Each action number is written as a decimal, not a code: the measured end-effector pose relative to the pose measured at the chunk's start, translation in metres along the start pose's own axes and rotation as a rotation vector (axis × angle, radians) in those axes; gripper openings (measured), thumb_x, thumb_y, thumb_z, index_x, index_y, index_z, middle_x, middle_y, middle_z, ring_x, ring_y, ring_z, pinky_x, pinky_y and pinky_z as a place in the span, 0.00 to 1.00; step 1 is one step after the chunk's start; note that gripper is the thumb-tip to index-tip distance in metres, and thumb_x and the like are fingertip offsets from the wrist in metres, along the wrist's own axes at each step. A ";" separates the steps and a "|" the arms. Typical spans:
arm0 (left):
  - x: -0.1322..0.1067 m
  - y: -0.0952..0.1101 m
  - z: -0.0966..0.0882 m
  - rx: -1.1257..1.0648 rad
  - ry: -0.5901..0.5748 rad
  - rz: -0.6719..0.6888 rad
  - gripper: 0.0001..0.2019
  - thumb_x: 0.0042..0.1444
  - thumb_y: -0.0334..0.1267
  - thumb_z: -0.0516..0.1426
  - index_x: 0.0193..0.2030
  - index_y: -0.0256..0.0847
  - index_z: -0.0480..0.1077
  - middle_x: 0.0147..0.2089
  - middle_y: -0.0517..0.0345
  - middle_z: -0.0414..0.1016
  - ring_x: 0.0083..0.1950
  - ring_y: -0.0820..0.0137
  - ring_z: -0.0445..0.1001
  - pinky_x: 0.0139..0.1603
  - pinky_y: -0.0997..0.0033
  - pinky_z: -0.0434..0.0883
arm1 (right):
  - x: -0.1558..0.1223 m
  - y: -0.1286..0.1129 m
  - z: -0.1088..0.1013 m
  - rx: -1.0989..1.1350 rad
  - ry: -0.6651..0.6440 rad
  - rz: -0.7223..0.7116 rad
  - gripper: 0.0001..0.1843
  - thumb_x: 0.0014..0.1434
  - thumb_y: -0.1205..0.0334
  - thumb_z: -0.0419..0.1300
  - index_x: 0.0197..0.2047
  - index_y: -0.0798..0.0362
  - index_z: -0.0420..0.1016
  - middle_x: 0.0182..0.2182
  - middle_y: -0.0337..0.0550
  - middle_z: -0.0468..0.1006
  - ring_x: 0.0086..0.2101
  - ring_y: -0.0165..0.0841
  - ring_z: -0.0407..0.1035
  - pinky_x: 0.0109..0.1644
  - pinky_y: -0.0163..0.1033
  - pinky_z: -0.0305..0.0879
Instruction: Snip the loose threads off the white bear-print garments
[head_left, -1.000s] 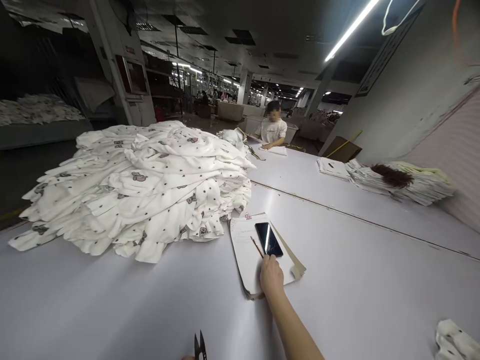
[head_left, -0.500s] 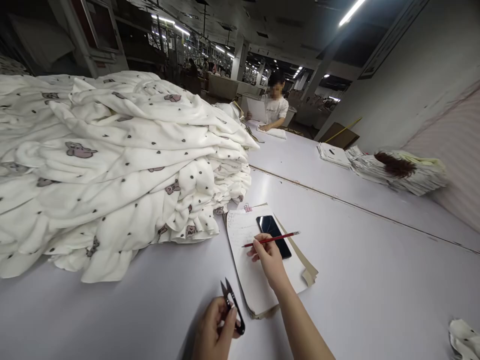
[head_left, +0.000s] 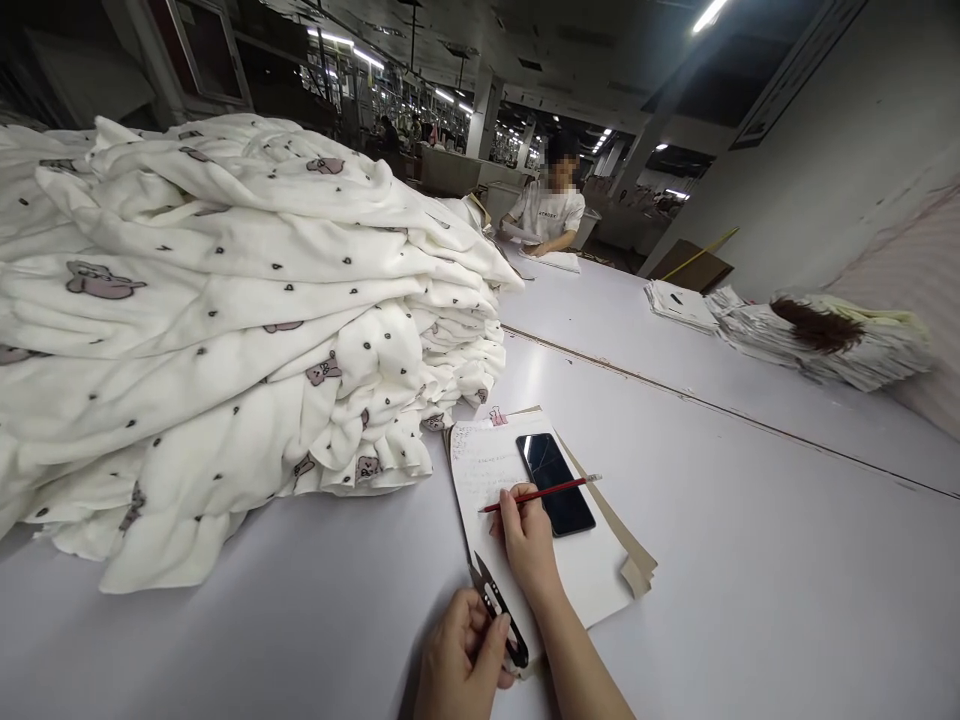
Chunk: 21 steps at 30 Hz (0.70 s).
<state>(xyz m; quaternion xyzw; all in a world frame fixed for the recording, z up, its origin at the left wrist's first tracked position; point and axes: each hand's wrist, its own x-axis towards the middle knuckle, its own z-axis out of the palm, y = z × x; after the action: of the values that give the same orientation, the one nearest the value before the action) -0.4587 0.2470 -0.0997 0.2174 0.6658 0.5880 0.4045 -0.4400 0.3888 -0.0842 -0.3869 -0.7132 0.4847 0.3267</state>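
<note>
My right hand point(head_left: 527, 542) grips a red pencil point(head_left: 541, 492) with its tip on the white page of a notebook point(head_left: 525, 530) lying on the table. A black phone point(head_left: 556, 469) lies on the notebook just right of the pencil. My left hand point(head_left: 459, 662) is at the bottom edge, fingers closed round small black thread snips point(head_left: 499, 609) whose points aim up and away from me. The two hands sit close together at the notebook's near corner.
A tall heap of white printed garments point(head_left: 225, 310) fills the left half of the grey table point(head_left: 750, 560). Stacks of folded fabric point(head_left: 817, 340) lie far right. A person in a white shirt point(head_left: 547, 212) works at the table's far end.
My right hand picked up the pencil from the notebook and set its tip to the page. My left hand came up into view with the snips. The view moved closer and lower.
</note>
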 end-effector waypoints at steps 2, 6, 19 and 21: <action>0.000 0.001 0.000 0.008 -0.006 -0.010 0.15 0.55 0.53 0.53 0.31 0.43 0.58 0.25 0.59 0.74 0.20 0.71 0.75 0.20 0.75 0.73 | 0.000 0.000 0.000 -0.028 -0.012 -0.011 0.12 0.66 0.53 0.49 0.32 0.49 0.59 0.19 0.32 0.69 0.21 0.31 0.65 0.29 0.35 0.61; 0.000 -0.002 -0.001 0.039 -0.010 -0.015 0.15 0.55 0.52 0.53 0.32 0.42 0.60 0.26 0.59 0.74 0.19 0.71 0.74 0.20 0.76 0.72 | 0.001 0.000 0.001 -0.078 -0.017 -0.031 0.12 0.66 0.53 0.49 0.32 0.48 0.59 0.19 0.33 0.68 0.21 0.32 0.65 0.29 0.36 0.60; 0.001 -0.010 -0.002 0.016 0.012 0.054 0.16 0.55 0.53 0.54 0.33 0.40 0.64 0.24 0.60 0.73 0.18 0.72 0.74 0.17 0.76 0.71 | 0.001 0.002 0.002 -0.066 0.064 -0.032 0.13 0.64 0.50 0.51 0.32 0.48 0.61 0.18 0.33 0.68 0.21 0.34 0.65 0.30 0.38 0.60; 0.001 -0.010 -0.001 0.005 0.016 0.043 0.17 0.54 0.54 0.54 0.36 0.40 0.65 0.24 0.61 0.73 0.17 0.73 0.72 0.16 0.77 0.70 | 0.001 0.001 0.000 -0.015 0.064 -0.013 0.14 0.64 0.49 0.50 0.31 0.48 0.60 0.17 0.33 0.69 0.20 0.33 0.66 0.29 0.37 0.61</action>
<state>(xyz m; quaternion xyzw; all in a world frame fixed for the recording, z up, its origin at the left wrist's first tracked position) -0.4587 0.2449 -0.1095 0.2277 0.6658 0.5966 0.3859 -0.4405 0.3903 -0.0848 -0.3999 -0.7084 0.4647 0.3497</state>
